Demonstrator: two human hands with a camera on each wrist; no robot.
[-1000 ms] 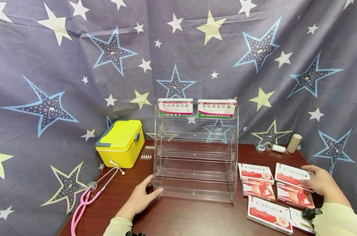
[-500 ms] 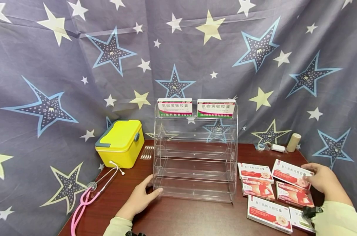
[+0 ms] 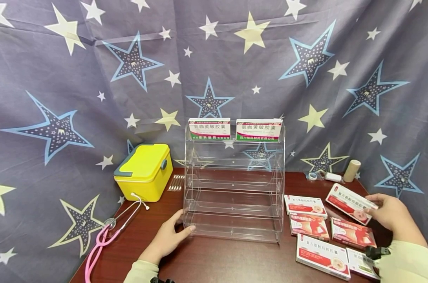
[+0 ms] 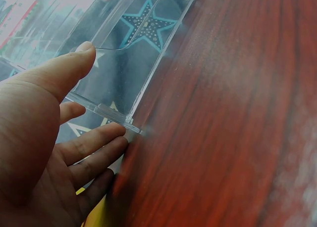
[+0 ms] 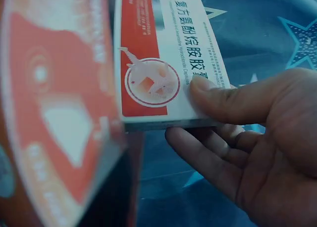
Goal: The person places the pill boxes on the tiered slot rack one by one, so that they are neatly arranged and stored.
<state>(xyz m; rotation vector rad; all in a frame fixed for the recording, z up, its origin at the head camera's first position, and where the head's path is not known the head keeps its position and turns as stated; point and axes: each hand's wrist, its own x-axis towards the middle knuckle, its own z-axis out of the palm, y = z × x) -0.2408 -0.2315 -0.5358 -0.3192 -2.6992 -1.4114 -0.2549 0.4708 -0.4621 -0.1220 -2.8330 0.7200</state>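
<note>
My right hand point(image 3: 392, 212) pinches a white-and-red medicine box point(image 3: 352, 203), raised and tilted at the table's right. In the right wrist view the thumb lies on its printed face, with fingers point(image 5: 203, 155) underneath. A clear acrylic display rack point(image 3: 233, 208) stands mid-table. At its lower left corner rests my left hand point(image 3: 169, 237), fingers extended along the side and thumb point(image 4: 74, 68) touching the front. Two white, green and pink medicine boxes, left point(image 3: 209, 129) and right point(image 3: 258, 130), stand on the rack's top tier.
Several medicine boxes lie at right, including a red one point(image 3: 353, 233) below the held box and a white-and-red one point(image 3: 322, 257) nearer me. A yellow case point(image 3: 143, 173), swabs point(image 3: 176, 183) and a pink stethoscope point(image 3: 99, 243) lie left. A bandage roll point(image 3: 352, 171) stands back right.
My right hand has lifted the white-and-red box off the right-hand group, tilting it and moving it back, uncovering more of the red box below. The left hand and rack have stayed put.
</note>
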